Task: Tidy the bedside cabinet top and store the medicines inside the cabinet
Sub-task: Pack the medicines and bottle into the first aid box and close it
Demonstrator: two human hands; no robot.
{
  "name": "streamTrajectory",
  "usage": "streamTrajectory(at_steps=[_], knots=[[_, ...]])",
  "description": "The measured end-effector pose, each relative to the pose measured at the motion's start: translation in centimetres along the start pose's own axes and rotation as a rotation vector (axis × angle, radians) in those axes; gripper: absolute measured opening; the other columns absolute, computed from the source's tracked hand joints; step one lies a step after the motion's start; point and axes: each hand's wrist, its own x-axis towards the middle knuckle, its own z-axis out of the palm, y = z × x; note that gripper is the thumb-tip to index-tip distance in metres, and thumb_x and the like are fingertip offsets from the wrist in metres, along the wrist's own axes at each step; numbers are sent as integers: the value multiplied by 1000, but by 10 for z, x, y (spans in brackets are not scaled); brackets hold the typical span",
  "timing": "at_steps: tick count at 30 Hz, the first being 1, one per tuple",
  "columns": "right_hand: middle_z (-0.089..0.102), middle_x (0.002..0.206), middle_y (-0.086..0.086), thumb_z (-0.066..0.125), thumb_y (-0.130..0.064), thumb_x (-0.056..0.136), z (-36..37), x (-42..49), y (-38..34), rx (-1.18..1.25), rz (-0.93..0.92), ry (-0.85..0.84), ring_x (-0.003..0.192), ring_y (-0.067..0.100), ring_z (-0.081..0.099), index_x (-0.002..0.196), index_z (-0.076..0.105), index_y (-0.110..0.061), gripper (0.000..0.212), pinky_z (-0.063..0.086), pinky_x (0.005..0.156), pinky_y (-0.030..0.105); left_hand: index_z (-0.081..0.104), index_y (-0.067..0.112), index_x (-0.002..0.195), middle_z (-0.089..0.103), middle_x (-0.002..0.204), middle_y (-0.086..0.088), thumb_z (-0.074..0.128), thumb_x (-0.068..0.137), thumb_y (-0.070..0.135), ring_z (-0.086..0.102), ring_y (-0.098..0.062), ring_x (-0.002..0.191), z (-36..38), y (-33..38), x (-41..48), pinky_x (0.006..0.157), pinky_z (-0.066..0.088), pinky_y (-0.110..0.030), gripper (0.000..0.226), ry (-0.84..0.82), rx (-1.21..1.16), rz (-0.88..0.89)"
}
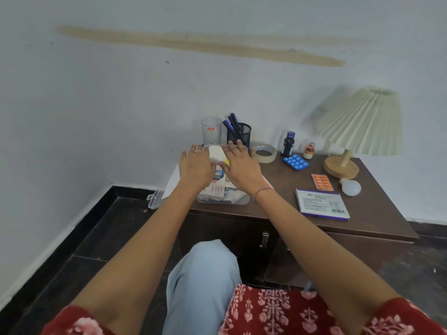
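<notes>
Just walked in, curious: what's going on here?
A person's left hand and right hand rest flat on the packets filling a clear plastic box on the dark brown cabinet top. A blue blister pack, an orange blister pack and a dark syrup bottle are outside it.

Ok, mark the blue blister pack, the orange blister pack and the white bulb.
blue blister pack (296, 162): head view, middle pills
orange blister pack (322, 182): head view, middle pills
white bulb (351, 187): head view, round globe
</notes>
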Motion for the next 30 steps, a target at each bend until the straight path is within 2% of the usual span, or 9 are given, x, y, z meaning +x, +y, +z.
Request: streamTrajectory(at_steps=[7,10,13,17,20,23,30], knots=[[21,158,4,32,-34,101,-14,-6,31,53,76,-4,148,23,11,149,24,-16,52,14,119,51,36,10,142,37,149,-10,39,97,39,29,-25,140,-8,39,1,114,23,-41,53,29,-53,50],[30,154,4,34,-26,101,-13,-7,45,53,82,-18,144,24,22,147,30,-15,48,18,118,48,33,8,144,36,149,-11,38,97,38,27,-24,141,-3,56,1,115,22,-41,55,-8,-86,60],[45,142,10,38,-19,99,-10,-7,62,98,80,-27,133,26,38,139,44,-12,41,31,111,41,30,8,145,31,152,-10,37,98,36,24,-24,143,5,70,0,115,22,-41,55,-63,-113,74],[56,131,14,47,-15,95,-6,-14,85,188,204,-40,119,31,52,128,57,-10,35,43,98,38,39,6,140,37,148,-13,45,96,32,32,-26,138,11,89,1,110,29,-37,51,-39,-138,105],[61,125,16,50,-13,93,-5,-18,102,212,261,-61,117,31,56,124,61,-8,33,44,97,36,55,7,124,54,131,-13,49,94,31,49,-28,122,10,112,5,95,43,-37,40,3,-220,119],[63,124,15,49,-12,93,-4,-22,116,231,301,-93,116,30,57,123,62,-7,33,45,100,38,63,8,112,62,117,-12,50,93,29,57,-29,110,10,134,7,85,46,-36,31,-19,-291,107],[63,124,15,51,-14,95,-5,-26,137,245,382,-124,119,28,56,121,64,-7,30,43,98,31,62,1,111,61,116,-18,50,93,15,57,-33,110,24,147,8,85,46,-36,25,-120,-375,-33]])
